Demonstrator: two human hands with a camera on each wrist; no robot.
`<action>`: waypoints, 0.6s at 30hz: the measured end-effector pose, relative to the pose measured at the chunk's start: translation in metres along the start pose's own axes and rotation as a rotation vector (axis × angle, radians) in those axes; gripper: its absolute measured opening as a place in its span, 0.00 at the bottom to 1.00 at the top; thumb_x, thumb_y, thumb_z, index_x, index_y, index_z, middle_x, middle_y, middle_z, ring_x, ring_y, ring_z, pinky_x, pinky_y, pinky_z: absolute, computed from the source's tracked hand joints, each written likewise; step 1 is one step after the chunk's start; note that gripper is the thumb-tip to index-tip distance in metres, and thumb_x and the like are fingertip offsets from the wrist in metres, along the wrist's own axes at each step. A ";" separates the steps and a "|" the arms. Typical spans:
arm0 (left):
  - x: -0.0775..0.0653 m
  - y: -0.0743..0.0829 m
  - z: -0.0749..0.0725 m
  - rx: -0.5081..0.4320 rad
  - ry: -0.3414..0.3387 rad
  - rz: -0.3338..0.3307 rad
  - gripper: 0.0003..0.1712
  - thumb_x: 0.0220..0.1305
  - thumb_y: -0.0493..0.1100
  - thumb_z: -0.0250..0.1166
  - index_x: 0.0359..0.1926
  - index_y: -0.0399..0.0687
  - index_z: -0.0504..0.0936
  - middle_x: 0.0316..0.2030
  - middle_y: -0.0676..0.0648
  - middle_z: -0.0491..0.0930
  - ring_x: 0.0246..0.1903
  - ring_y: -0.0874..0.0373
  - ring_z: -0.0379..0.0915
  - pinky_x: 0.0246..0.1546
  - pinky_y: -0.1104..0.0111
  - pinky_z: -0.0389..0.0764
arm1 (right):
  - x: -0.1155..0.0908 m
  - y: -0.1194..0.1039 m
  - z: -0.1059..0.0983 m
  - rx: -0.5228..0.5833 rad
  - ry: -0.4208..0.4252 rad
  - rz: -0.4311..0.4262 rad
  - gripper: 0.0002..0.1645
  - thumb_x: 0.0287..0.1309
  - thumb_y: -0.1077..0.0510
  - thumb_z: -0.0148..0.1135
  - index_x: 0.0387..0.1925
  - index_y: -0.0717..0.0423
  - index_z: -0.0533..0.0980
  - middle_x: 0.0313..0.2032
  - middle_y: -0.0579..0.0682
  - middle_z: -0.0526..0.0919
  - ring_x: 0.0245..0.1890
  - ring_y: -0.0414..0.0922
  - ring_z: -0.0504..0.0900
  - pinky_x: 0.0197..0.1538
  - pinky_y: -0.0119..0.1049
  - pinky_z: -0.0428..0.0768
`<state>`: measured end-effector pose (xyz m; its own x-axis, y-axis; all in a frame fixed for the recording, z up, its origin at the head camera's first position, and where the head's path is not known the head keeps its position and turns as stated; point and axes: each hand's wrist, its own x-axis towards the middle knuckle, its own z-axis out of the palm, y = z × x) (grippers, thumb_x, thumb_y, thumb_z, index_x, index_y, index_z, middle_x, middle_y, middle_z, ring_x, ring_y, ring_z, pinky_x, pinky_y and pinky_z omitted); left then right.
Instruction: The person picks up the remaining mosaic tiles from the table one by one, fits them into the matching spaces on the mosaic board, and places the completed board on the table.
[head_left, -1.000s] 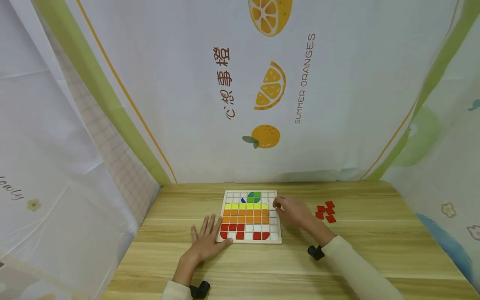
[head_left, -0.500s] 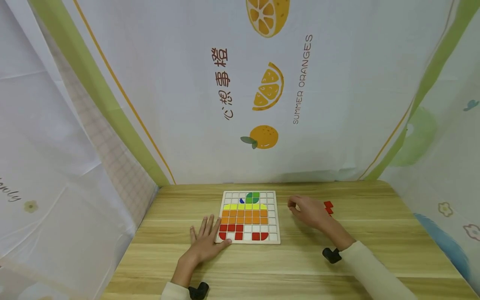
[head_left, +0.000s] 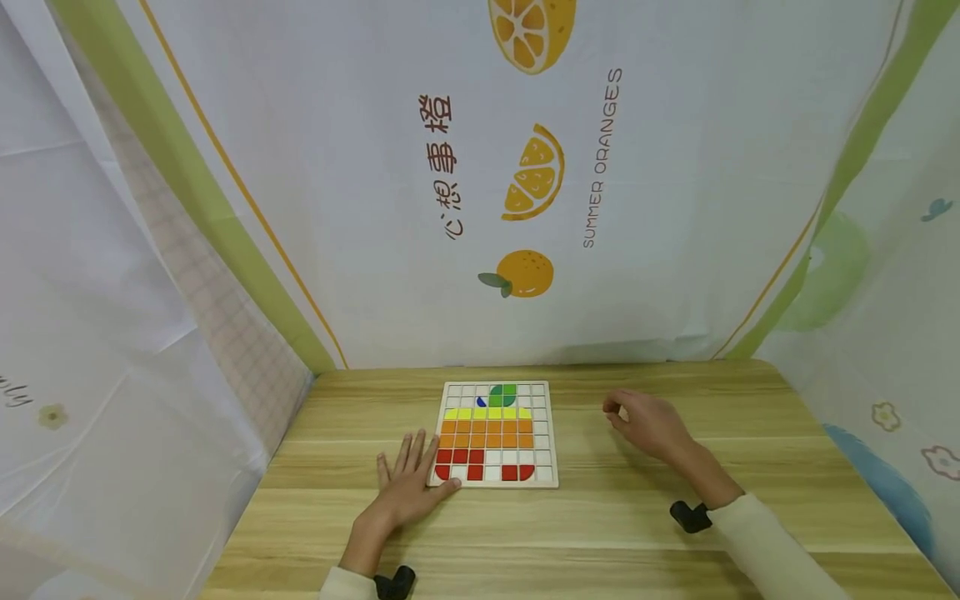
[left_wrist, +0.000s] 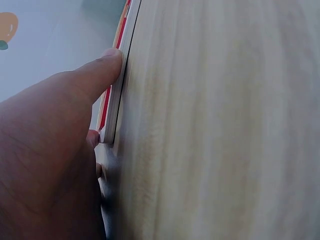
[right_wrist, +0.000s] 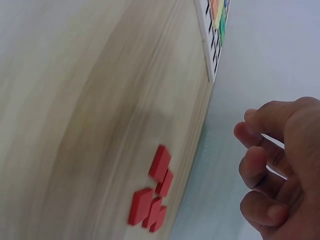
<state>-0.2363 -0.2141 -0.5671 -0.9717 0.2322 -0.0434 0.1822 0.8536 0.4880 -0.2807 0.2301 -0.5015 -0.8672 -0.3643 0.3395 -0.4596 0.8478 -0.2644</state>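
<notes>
A square puzzle board (head_left: pixel 543 457) with a grid of cells lies on the wooden table. It bears red, orange, yellow, green and blue tiles, with white cells among them. My left hand (head_left: pixel 407 495) rests at the board's near left corner, its fingers spread; in the left wrist view the thumb (left_wrist: pixel 102 70) lies along the board's edge (left_wrist: pixel 116 97). To the right of the board, my right hand (head_left: pixel 651 427) is raised over the table with loosely curled fingers and holds nothing. Several loose red tiles (right_wrist: pixel 141 206) lie below it in the right wrist view; the hand hides them in the head view.
The wooden table (head_left: pixel 585 533) ends at a white cloth (head_left: pixel 390 275) printed with oranges, which hangs behind it. Black wrist cameras sit on both arms, the left camera (head_left: pixel 395 582) low in view and the right camera (head_left: pixel 690 517) over the table.
My right hand has moved right, away from the board's right edge to over the loose red tiles, covering them in the head view. The left hand has stayed on the board's corner.
</notes>
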 end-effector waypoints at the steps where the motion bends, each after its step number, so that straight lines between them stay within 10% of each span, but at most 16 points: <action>1: -0.001 0.000 -0.001 -0.013 0.003 0.008 0.58 0.70 0.77 0.58 0.87 0.53 0.51 0.87 0.39 0.40 0.86 0.37 0.28 0.74 0.27 0.18 | -0.001 0.002 0.000 0.001 0.001 0.004 0.07 0.65 0.62 0.74 0.42 0.51 0.85 0.37 0.43 0.88 0.28 0.36 0.79 0.26 0.29 0.72; 18: 0.002 -0.004 0.002 0.004 -0.004 -0.011 0.57 0.70 0.77 0.58 0.87 0.56 0.50 0.87 0.42 0.39 0.86 0.39 0.27 0.75 0.29 0.17 | -0.032 0.034 0.007 -0.024 -0.020 0.079 0.03 0.63 0.62 0.73 0.37 0.51 0.87 0.41 0.48 0.86 0.31 0.41 0.83 0.27 0.33 0.79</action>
<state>-0.2387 -0.2163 -0.5705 -0.9729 0.2252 -0.0525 0.1725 0.8580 0.4838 -0.2705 0.2679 -0.5278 -0.9043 -0.3035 0.3001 -0.3853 0.8830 -0.2680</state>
